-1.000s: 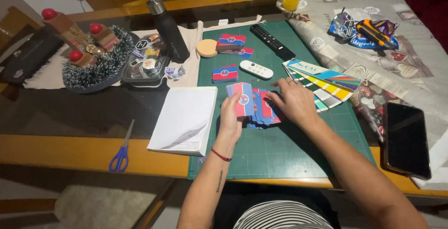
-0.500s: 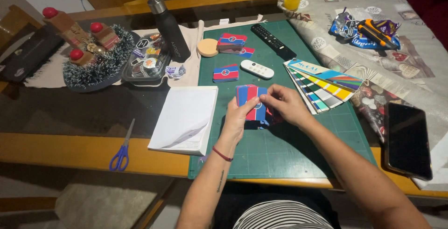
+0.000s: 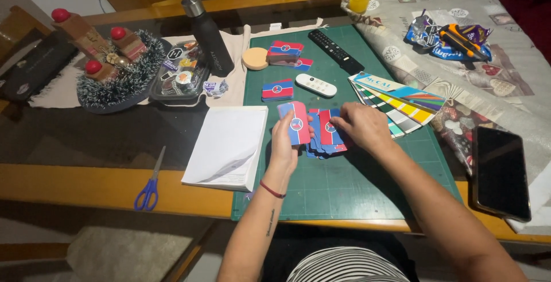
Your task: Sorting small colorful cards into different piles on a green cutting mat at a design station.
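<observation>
Cards [image 3: 298,124] upright in left hand [image 3: 284,144]

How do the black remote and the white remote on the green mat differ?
The black remote is long and dark, lying at a slant near the mat's far edge; the white remote is shorter, rounder at the ends and pale. The white one sits closer to the left hand and right hand. Both lie flat on the green cutting mat.

A dark glass worktop [image 3: 115,138] with wooden edges carries a green cutting mat [image 3: 344,184], blue-handled scissors [image 3: 150,181] near the front edge, and a white paper pad [image 3: 229,147].
</observation>
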